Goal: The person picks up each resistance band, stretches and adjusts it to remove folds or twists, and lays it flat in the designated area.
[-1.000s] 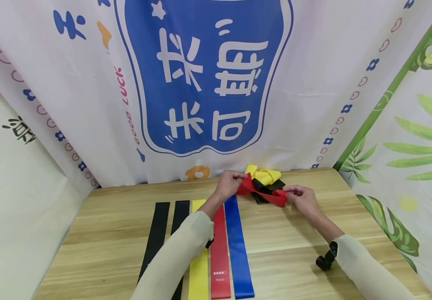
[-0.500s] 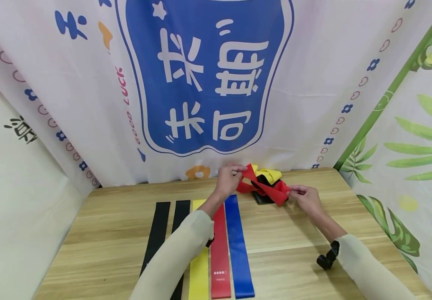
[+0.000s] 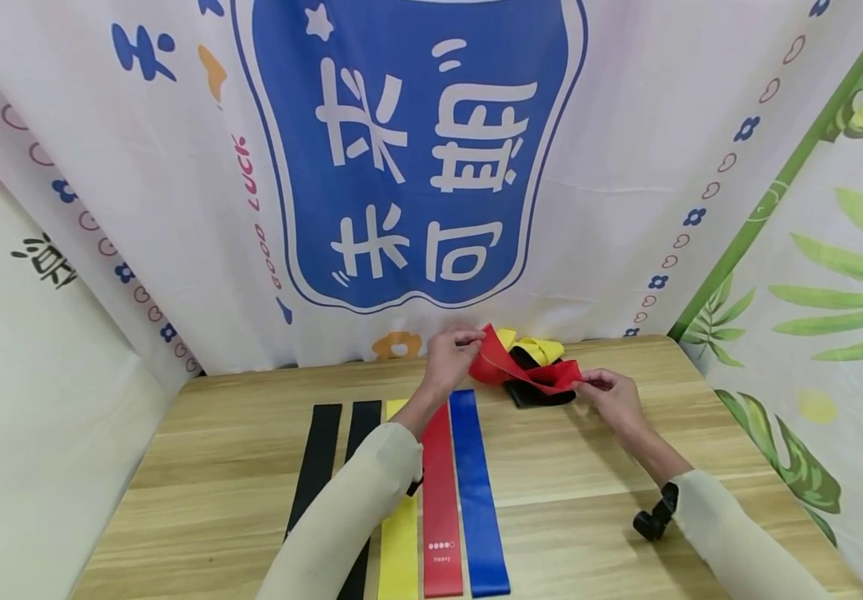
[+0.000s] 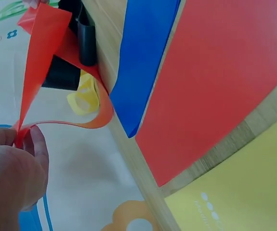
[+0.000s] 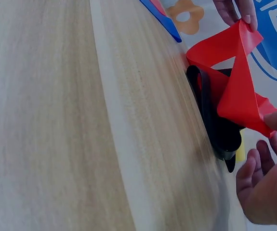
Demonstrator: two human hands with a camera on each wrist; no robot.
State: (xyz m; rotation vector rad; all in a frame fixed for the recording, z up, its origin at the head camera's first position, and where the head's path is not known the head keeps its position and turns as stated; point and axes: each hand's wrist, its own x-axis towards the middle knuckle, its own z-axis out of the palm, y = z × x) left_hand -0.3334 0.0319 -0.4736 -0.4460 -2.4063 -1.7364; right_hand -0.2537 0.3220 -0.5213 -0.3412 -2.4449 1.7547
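Note:
A loose red resistance band (image 3: pixel 499 362) is stretched between both hands near the table's back edge. My left hand (image 3: pixel 450 362) pinches its left end between thumb and fingers, raised a little. The other end is pinched by my right hand (image 3: pixel 615 402), thumb on top in the right wrist view. The red loop (image 5: pixel 239 77) hangs partly twisted between them. Just below and behind it lie a crumpled black band (image 3: pixel 532 395) and a crumpled yellow band (image 3: pixel 544 350), both partly hidden by the red one.
Flat bands lie side by side on the wooden table (image 3: pixel 199 483): black ones (image 3: pixel 315 450), a yellow one (image 3: pixel 399 542), a red one (image 3: pixel 441 500) marked "Heavy" and a blue one (image 3: pixel 480 492). My left forearm covers parts of them. A printed curtain (image 3: pixel 611 208) hangs behind the table.
My left hand has risen slightly and shifted a little left with its end of the red band. The right hand has edged right. The band has opened out and been lifted from the pile.

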